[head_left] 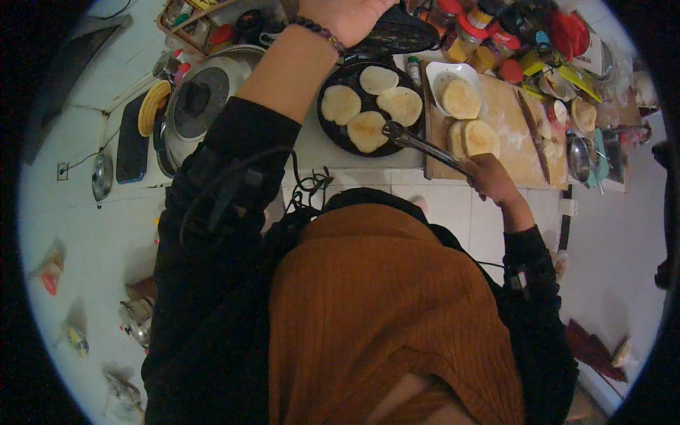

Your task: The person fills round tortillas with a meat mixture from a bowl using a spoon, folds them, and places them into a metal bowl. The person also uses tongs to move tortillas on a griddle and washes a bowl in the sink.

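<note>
My right hand [492, 178] is wrapped round the handles of metal tongs [433, 149]. The tips of the tongs reach the edge of a browned round flatbread [365, 132] at the near side of a black round pan [362, 105]. Three paler flatbreads lie in the pan too, including one [341, 105] on the left and one [401, 107] on the right. My left hand [348, 20] is raised at the top edge beside the dark raised lid [397, 34]; its fingers are mostly cut off, so whether it grips the lid is not visible.
Right of the pan, a floured wooden board [510, 113] carries a white dish [476, 76] with a flatbread, more flatbreads [481, 138] and a long rolling pin [531, 134]. Lidded jars [467, 39] crowd the back right. A lidded pot [202, 95] stands left; a black cable [306, 188] hangs in front.
</note>
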### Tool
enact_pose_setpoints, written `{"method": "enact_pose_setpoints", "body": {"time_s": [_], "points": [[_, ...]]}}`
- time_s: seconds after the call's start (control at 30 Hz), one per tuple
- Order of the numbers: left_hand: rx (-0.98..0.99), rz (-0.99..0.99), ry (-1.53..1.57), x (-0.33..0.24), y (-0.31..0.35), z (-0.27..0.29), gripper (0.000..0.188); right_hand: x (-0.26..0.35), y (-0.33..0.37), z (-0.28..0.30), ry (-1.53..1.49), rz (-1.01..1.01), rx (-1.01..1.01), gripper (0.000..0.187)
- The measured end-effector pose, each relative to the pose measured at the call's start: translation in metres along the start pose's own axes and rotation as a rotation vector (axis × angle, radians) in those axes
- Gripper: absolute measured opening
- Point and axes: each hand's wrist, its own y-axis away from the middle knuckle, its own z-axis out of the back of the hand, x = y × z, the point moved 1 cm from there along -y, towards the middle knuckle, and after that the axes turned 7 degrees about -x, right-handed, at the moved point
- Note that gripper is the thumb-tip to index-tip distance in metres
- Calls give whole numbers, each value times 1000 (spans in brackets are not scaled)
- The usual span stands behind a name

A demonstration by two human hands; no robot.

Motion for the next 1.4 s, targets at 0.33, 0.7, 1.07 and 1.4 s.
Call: {"method": "enact_pose_setpoints", "body": {"time_s": [0.33, 0.7, 1.07, 1.4], "points": [[22, 9, -40, -1, 6, 0, 51, 12, 1, -63, 193, 371, -514, 27], [28, -54, -86, 7, 12, -1, 54, 15, 40, -50, 711, 382, -464, 53], [16, 45, 1, 0, 6, 5, 52, 45, 6, -55, -46, 83, -319, 33], [-57, 6, -68, 8, 14, -7, 52, 22, -107, -66, -143, 55, -82, 37]]}}
